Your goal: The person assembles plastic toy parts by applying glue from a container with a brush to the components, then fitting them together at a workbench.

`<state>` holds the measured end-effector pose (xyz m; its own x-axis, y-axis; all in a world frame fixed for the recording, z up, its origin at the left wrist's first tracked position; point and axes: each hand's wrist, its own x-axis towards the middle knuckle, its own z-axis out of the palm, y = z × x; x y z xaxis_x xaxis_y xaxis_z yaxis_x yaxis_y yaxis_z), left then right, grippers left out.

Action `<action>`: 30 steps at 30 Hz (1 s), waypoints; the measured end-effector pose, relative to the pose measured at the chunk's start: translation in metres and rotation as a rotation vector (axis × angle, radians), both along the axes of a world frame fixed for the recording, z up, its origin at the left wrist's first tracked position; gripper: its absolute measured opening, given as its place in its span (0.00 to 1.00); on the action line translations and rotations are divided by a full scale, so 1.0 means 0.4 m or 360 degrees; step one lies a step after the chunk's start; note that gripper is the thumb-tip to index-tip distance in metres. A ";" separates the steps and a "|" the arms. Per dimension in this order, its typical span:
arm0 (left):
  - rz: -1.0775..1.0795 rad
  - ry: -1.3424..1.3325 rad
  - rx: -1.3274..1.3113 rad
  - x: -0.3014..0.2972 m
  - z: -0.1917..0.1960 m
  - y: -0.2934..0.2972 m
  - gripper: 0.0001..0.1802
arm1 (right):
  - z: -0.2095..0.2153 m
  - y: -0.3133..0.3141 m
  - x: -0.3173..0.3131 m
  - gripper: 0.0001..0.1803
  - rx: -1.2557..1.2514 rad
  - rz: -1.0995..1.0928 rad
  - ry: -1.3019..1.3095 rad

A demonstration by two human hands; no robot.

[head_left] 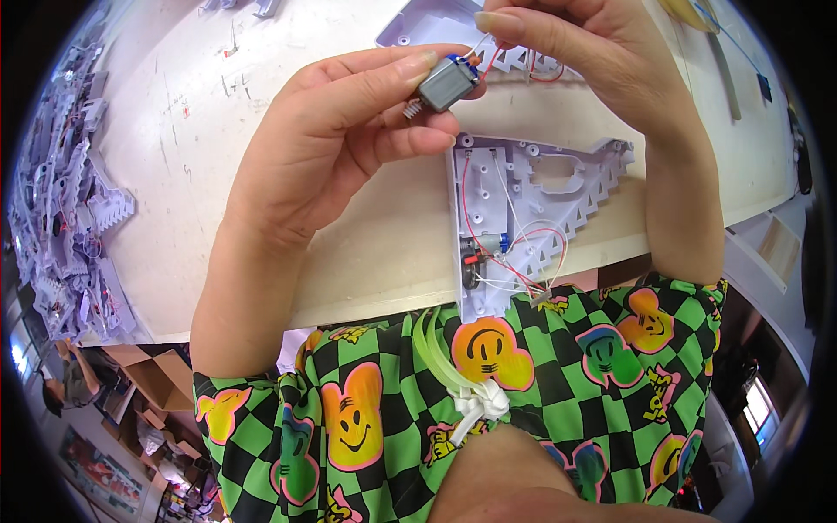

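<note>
Pale worktable [166, 131], marked with dark scratches, seen from above; a heap of lilac plastic parts [65, 227] lies along its left side, and cardboard boxes [161, 379] show past its edge at lower left. Left hand [323, 131]: thumb and fingers grip a small grey motor [443, 85] with a blue end, held above the table, its ridged shaft pointing to lower left. Right hand [602, 57]: thumb and fingers drawn together at a thin white wire [477, 45] by the motor's blue end; exact fingertip contact cannot be told. Nearer the wearer, a lilac half-shell [530, 206] overhangs the near table edge, carrying a second motor [488, 243] and red and white leads; another shell [436, 28] lies beyond, partly behind the right hand
</note>
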<state>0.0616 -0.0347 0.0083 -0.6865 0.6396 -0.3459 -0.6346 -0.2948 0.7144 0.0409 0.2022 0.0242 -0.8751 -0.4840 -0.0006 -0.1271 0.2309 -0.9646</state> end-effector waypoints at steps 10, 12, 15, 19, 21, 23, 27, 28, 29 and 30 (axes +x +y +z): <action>0.0037 -0.0096 0.0132 0.004 -0.009 -0.005 0.26 | 0.014 0.015 -0.005 0.08 0.0128 0.0225 -0.0055; 0.0033 -0.0112 0.0177 0.004 -0.008 -0.003 0.26 | 0.010 0.014 0.000 0.07 0.0084 0.0197 -0.0057; 0.0023 -0.0148 0.0180 0.003 -0.008 -0.006 0.25 | -0.011 0.010 0.000 0.07 -0.0025 0.0182 -0.0001; -0.0058 -0.0195 0.0171 0.000 -0.007 0.000 0.25 | -0.004 0.013 0.002 0.09 0.0050 0.0128 0.0079; -0.0050 -0.0241 0.0194 0.001 -0.011 -0.009 0.24 | 0.002 0.004 0.000 0.11 -0.0039 0.0100 -0.0134; -0.0029 -0.0254 0.0200 0.000 -0.016 -0.016 0.24 | 0.005 0.001 -0.003 0.12 -0.0124 0.0069 -0.0347; -0.0009 -0.0358 0.0304 -0.002 -0.014 -0.012 0.25 | 0.011 0.016 -0.008 0.11 -0.0236 0.0175 -0.0570; -0.0022 -0.0357 0.0308 -0.004 -0.012 -0.009 0.25 | 0.014 0.022 -0.007 0.12 -0.0333 0.0253 -0.0649; 0.0006 -0.0397 0.0353 -0.002 -0.015 -0.013 0.25 | 0.008 0.022 -0.014 0.12 -0.0338 0.0265 -0.0652; 0.0035 -0.0435 0.0399 -0.001 -0.017 -0.018 0.25 | 0.001 0.022 -0.021 0.14 -0.0284 0.0354 -0.0666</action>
<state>0.0612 -0.0419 0.0017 -0.6048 0.7139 -0.3530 -0.7837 -0.4546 0.4232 0.0326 0.2111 0.0246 -0.6932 -0.6833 -0.2292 0.2512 0.0691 -0.9655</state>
